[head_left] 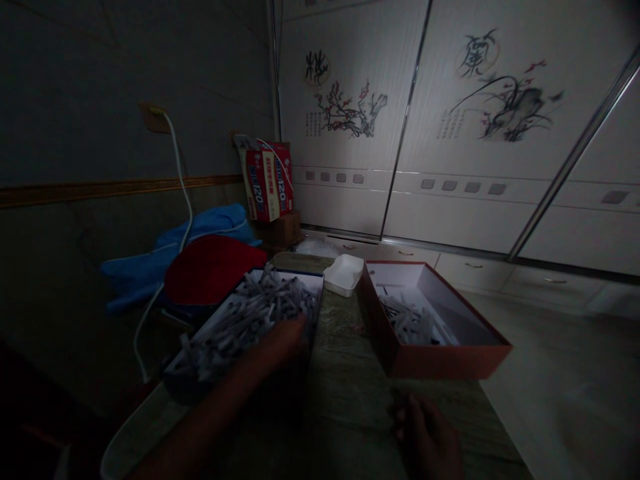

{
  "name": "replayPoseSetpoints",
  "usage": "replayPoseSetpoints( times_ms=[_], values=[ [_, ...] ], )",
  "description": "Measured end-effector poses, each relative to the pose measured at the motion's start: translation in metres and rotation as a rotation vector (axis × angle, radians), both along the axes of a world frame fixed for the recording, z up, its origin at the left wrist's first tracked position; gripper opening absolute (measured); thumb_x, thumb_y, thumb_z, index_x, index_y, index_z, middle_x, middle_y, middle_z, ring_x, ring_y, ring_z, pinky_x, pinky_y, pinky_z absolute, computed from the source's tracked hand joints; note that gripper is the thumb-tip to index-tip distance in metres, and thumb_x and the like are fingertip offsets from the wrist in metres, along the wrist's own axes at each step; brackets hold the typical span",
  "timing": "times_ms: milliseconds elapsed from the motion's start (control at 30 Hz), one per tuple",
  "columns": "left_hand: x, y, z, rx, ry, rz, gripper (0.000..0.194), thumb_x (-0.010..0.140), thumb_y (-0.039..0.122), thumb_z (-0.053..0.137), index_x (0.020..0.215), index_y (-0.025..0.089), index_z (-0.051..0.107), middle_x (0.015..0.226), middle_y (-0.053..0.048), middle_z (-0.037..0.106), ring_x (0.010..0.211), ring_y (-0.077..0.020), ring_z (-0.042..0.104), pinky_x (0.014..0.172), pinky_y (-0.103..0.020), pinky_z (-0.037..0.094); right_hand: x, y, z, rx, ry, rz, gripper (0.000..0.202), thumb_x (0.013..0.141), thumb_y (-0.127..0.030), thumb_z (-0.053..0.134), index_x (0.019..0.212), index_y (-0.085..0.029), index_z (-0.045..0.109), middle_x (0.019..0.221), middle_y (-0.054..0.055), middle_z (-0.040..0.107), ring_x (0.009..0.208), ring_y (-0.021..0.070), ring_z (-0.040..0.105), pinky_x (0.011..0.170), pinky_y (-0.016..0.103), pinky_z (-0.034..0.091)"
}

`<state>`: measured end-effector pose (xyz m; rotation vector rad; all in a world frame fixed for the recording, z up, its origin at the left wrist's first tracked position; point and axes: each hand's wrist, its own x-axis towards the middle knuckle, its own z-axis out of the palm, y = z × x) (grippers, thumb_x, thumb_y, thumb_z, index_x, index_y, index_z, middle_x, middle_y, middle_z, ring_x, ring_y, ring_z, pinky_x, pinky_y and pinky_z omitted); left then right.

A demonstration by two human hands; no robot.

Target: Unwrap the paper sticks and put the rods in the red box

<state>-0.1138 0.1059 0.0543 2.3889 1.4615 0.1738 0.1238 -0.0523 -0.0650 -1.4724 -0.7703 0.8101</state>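
Observation:
A dark blue box (318, 313) on the left of the table holds a heap of thin, pale, tube-like pieces (250, 317). My left hand (290, 337) reaches over the right side of this heap; its fingers are blurred and dark. To the right stands an orange-brown box (445, 361) with a white inside and a smaller pile of similar pieces (410, 321). My right hand (425, 427) is low over the table in front of that box, fingers curled together around something dark that I cannot make out.
A small white tray (344, 275) lies between the boxes on the table (340, 387). Red (213, 267) and blue cloth (215, 223) are at the left, near a white cable (180, 167). A red carton (267, 180) stands behind.

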Motion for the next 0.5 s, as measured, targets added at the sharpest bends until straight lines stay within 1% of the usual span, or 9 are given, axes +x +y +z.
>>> replayPoseSetpoints(
  times_ms=[67,100,167,233,267,300,367,433,500],
  values=[
    [-0.003,-0.002,0.005,0.032,-0.042,0.019,0.027,0.075,0.019,0.054,0.102,0.018,0.05,0.099,-0.013,0.068,0.095,-0.0288,0.064,0.077,-0.037,0.046,0.001,0.0,0.001,-0.019,-0.01,0.005,0.043,0.073,-0.06,0.056,0.077,-0.017,0.061,0.059,0.0,0.061,0.05,0.0127,0.054,0.048,0.022,0.041],
    [-0.005,-0.004,0.01,0.042,-0.077,0.024,0.023,0.077,0.019,0.05,0.099,0.02,0.048,0.095,-0.01,0.068,0.089,-0.0256,0.065,0.074,-0.034,0.047,0.001,0.0,0.002,-0.029,-0.003,0.002,0.044,0.073,-0.06,0.056,0.078,-0.017,0.061,0.059,0.0,0.062,0.05,0.0127,0.054,0.048,0.022,0.041],
    [-0.01,-0.008,0.023,0.044,-0.239,0.063,0.015,0.081,0.019,0.043,0.096,0.022,0.044,0.08,-0.003,0.067,0.067,-0.0192,0.066,0.059,-0.028,0.048,-0.001,0.0,0.005,-0.028,0.042,-0.005,0.044,0.071,-0.06,0.059,0.083,-0.017,0.061,0.061,0.0,0.063,0.051,0.0123,0.054,0.048,0.022,0.042],
    [-0.014,-0.014,0.041,0.043,-0.549,0.142,0.011,0.084,0.023,0.041,0.095,0.024,0.04,0.071,0.002,0.062,0.049,-0.0151,0.061,0.042,-0.023,0.043,-0.005,0.0,0.01,-0.012,0.113,-0.007,0.041,0.071,-0.058,0.061,0.083,-0.018,0.061,0.06,-0.002,0.061,0.049,0.0109,0.053,0.046,0.021,0.04],
    [-0.014,-0.018,0.052,0.041,-0.729,0.18,0.012,0.083,0.027,0.044,0.094,0.025,0.039,0.069,0.003,0.061,0.045,-0.0141,0.058,0.036,-0.021,0.041,-0.007,-0.001,0.013,0.006,0.153,-0.014,0.039,0.071,-0.057,0.062,0.08,-0.019,0.061,0.059,-0.002,0.06,0.048,0.0101,0.051,0.045,0.02,0.039],
    [-0.014,-0.023,0.062,0.039,-0.893,0.199,0.016,0.081,0.03,0.048,0.093,0.025,0.039,0.07,0.004,0.06,0.043,-0.0132,0.057,0.033,-0.02,0.04,-0.01,-0.001,0.017,0.016,0.184,-0.022,0.038,0.071,-0.056,0.062,0.075,-0.019,0.06,0.056,-0.003,0.058,0.046,0.0094,0.05,0.043,0.019,0.038],
    [-0.008,-0.035,0.078,0.037,-1.127,0.186,0.021,0.078,0.031,0.055,0.092,0.024,0.04,0.07,0.005,0.06,0.043,-0.0113,0.055,0.033,-0.019,0.042,-0.017,-0.003,0.027,0.032,0.231,-0.03,0.037,0.07,-0.056,0.063,0.07,-0.019,0.059,0.05,-0.004,0.056,0.044,0.0088,0.047,0.041,0.019,0.035],
    [0.004,-0.047,0.085,0.015,-1.27,0.155,0.023,0.077,0.032,0.057,0.092,0.022,0.043,0.07,0.005,0.061,0.042,-0.0096,0.054,0.033,-0.019,0.043,-0.025,-0.004,0.037,0.059,0.276,0.008,0.037,0.069,-0.056,0.065,0.071,-0.019,0.061,0.05,-0.003,0.057,0.044,0.0092,0.048,0.042,0.019,0.036],
    [0.02,-0.059,0.079,-0.059,-1.355,0.143,0.023,0.077,0.033,0.057,0.093,0.021,0.044,0.07,0.004,0.063,0.04,-0.0087,0.053,0.032,-0.018,0.042,-0.031,-0.004,0.045,0.084,0.342,0.11,0.039,0.069,-0.057,0.065,0.073,-0.018,0.063,0.053,-0.001,0.059,0.044,0.0094,0.049,0.043,0.02,0.037]
  ],
)
